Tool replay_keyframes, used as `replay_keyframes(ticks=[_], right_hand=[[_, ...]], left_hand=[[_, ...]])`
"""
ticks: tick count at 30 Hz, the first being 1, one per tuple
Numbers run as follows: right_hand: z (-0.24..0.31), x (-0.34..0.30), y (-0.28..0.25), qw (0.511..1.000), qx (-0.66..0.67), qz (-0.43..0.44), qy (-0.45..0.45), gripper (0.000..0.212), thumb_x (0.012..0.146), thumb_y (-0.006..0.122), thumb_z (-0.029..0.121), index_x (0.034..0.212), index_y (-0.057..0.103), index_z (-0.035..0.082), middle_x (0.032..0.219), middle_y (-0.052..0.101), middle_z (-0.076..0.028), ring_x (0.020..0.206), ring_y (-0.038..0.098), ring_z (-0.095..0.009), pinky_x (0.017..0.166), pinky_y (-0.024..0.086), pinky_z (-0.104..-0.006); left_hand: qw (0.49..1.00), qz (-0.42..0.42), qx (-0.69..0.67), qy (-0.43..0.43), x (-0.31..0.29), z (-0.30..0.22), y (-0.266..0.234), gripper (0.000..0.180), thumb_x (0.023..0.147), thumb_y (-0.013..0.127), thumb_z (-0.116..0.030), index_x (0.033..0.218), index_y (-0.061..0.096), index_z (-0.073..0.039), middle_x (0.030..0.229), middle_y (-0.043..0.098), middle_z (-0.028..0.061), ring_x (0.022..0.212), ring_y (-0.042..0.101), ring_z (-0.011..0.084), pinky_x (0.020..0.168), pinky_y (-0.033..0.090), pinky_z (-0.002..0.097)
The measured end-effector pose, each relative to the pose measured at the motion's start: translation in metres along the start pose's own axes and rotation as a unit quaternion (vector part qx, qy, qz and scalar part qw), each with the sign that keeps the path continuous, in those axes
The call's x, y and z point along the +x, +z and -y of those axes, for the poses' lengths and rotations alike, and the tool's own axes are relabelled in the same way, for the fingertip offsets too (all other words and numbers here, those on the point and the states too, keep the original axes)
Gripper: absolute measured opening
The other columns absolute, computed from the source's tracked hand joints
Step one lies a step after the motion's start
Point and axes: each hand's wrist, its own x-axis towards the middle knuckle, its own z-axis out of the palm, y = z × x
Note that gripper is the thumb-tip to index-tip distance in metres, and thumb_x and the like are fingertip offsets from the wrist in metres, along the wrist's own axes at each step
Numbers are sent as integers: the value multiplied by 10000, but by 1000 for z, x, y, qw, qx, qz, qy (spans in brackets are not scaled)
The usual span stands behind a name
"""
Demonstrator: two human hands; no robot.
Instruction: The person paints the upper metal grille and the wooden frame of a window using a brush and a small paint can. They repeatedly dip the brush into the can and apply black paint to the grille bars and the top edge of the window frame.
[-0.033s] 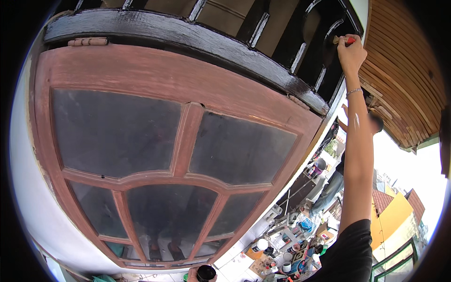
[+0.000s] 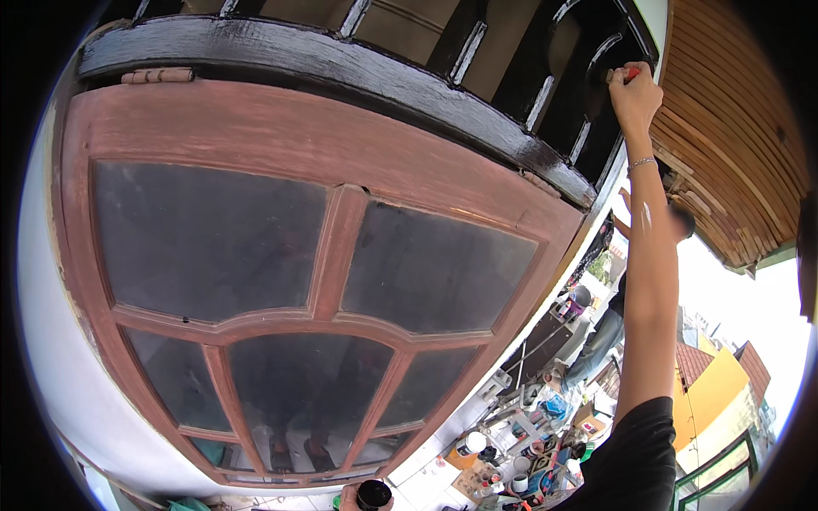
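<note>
High at the right, my right hand [image 2: 636, 100] is closed around a paintbrush [image 2: 630, 75] with a red handle. Its tip meets the dark wooden transom grille [image 2: 545, 98], beside a curved slat; the bristles are hard to make out. Dark paint covers much of the grille, with whitish streaks along several slat edges. Low in the middle, my left hand [image 2: 350, 499] grips a small black cup [image 2: 374, 495], partly cut off by the lower edge. Below the grille stands a reddish-brown wooden window frame [image 2: 213, 128] with several dark glass panes.
A pinkish hinge [image 2: 158, 76] joins frame and transom at the left. Paint pots, tools and a white bucket [image 2: 471, 444] crowd the tiled floor at lower right. Beyond my arm another person [image 2: 607, 336] stands near a wooden slatted ceiling [image 2: 737, 128]. A green railing [image 2: 720, 468] is at far right.
My right hand has shifted very slightly left with the paintbrush, and less of the brush shows. My left hand and the cup stay in nearly the same place.
</note>
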Motion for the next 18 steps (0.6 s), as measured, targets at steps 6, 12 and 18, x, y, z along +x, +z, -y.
replay_keyframes(ticks=[6,12,18], right_hand=[[4,12,-24,999,-14,-33,15,299,863,696,242,1088,711,46,972,760,-170,903,720,-393,867,547,-457],[-5,18,-17,999,-47,5,-12,309,866,701,257,1084,708,38,938,763,-159,909,729,-381,857,554,-455],[2,26,-35,999,4,-42,15,315,840,698,264,1066,717,46,891,754,-141,920,723,-374,889,545,-457]], left_hand=[[997,-56,-47,28,-10,23,13,533,866,829,-222,1294,600,-2,988,728,188,883,717,305,762,566,422],[1000,-11,-14,6,-4,12,3,530,866,829,-207,1297,596,-5,1008,722,186,897,711,308,778,566,423],[1000,-2,5,6,-1,2,-4,527,865,830,-191,1299,592,-8,1028,717,184,911,706,312,794,566,424]])
